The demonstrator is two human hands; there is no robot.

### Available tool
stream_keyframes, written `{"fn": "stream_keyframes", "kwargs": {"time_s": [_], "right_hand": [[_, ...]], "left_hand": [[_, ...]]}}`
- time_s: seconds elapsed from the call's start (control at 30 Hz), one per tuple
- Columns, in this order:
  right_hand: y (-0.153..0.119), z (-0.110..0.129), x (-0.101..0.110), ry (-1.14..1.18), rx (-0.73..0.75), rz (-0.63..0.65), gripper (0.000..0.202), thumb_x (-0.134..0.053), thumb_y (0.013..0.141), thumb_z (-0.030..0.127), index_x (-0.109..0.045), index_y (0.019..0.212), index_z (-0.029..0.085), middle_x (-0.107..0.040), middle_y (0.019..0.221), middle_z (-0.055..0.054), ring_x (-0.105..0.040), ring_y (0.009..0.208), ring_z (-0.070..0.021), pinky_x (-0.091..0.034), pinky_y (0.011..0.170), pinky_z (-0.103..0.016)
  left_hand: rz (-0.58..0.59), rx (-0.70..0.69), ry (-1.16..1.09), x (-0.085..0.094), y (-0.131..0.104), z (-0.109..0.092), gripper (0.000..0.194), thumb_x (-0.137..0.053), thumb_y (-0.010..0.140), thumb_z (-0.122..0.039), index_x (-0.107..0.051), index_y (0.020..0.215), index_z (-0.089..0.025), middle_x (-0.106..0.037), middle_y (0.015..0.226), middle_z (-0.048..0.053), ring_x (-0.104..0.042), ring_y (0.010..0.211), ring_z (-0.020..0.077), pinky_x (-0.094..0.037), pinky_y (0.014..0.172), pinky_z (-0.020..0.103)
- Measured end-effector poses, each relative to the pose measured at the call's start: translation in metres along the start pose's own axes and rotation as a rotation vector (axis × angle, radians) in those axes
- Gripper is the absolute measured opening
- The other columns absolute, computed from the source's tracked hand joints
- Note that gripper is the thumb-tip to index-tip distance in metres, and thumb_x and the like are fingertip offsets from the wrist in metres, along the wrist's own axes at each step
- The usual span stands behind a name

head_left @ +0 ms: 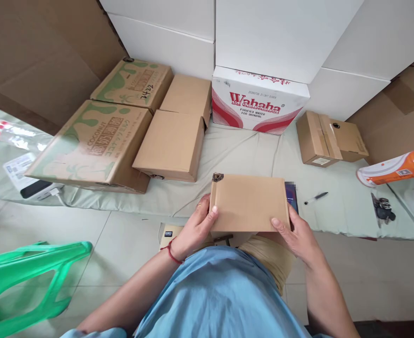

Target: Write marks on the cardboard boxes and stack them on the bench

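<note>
A small brown cardboard box is held between my two hands, just above my lap and the near edge of the covered surface. My left hand grips its left side, thumb on top and the other fingers mostly hidden underneath. On the right side my right hand holds it the same way, thumb over the near right corner. Dark tape or a mark shows at the box's far left corner. A dark phone-like screen peeks out just beyond the box's right edge.
Coconut cartons and plain brown boxes stand on the left. Behind is a white Wahaha carton. To the right are another brown box, an orange bottle, a pen and keys. A green stool stands at lower left.
</note>
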State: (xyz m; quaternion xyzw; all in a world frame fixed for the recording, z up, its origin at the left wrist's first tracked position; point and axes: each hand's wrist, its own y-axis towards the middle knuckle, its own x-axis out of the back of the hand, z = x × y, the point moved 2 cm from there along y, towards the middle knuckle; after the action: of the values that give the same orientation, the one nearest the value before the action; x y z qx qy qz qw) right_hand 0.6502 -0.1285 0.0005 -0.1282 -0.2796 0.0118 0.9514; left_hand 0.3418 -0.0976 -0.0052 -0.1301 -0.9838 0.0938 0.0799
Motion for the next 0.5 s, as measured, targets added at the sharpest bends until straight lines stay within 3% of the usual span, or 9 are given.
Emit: {"fn": "stream_keyframes", "kwargs": {"time_s": [0.1, 0.23, 0.4, 0.5], "right_hand": [[-0.004, -0.006, 0.003, 0.098, 0.020, -0.044, 0.087, -0.073, 0.093, 0.067, -0.046, 0.166, 0.029, -0.064, 0.159, -0.010, -0.064, 0.144, -0.0312, -0.055, 0.119, -0.045], [-0.009, -0.003, 0.011, 0.161, 0.088, -0.057, 0.083, -0.080, 0.090, 0.061, -0.052, 0.162, 0.029, -0.065, 0.157, -0.009, -0.063, 0.144, -0.0301, -0.053, 0.121, -0.042], [-0.015, 0.011, 0.013, 0.265, 0.141, -0.016, 0.072, -0.080, 0.093, 0.054, -0.058, 0.157, 0.030, -0.068, 0.154, -0.008, -0.067, 0.138, -0.0280, -0.059, 0.112, -0.037], [-0.019, 0.017, 0.015, 0.388, 0.216, 0.013, 0.067, -0.081, 0.093, 0.052, -0.060, 0.155, 0.034, -0.072, 0.146, -0.006, -0.072, 0.127, -0.0260, -0.063, 0.100, -0.034]], "left_hand": [[0.072, 0.056, -0.175, 0.002, -0.011, -0.003, 0.076, -0.067, 0.096, -0.070, -0.054, 0.155, -0.024, -0.057, 0.162, 0.014, -0.053, 0.150, 0.0383, -0.053, 0.118, 0.050], [-0.001, 0.160, -0.425, 0.004, -0.024, 0.000, 0.081, -0.084, 0.085, -0.064, -0.055, 0.149, -0.024, -0.060, 0.158, 0.015, -0.054, 0.149, 0.0394, -0.055, 0.113, 0.047], [0.046, 0.174, -0.348, 0.006, -0.043, -0.009, 0.094, -0.094, 0.074, -0.061, -0.052, 0.152, -0.027, -0.063, 0.153, 0.015, -0.063, 0.139, 0.0385, -0.060, 0.105, 0.044], [-0.023, 0.168, -0.258, 0.019, -0.056, -0.027, 0.092, -0.094, 0.074, -0.060, -0.054, 0.150, -0.027, -0.068, 0.146, 0.014, -0.066, 0.134, 0.0395, -0.063, 0.101, 0.044]]}}
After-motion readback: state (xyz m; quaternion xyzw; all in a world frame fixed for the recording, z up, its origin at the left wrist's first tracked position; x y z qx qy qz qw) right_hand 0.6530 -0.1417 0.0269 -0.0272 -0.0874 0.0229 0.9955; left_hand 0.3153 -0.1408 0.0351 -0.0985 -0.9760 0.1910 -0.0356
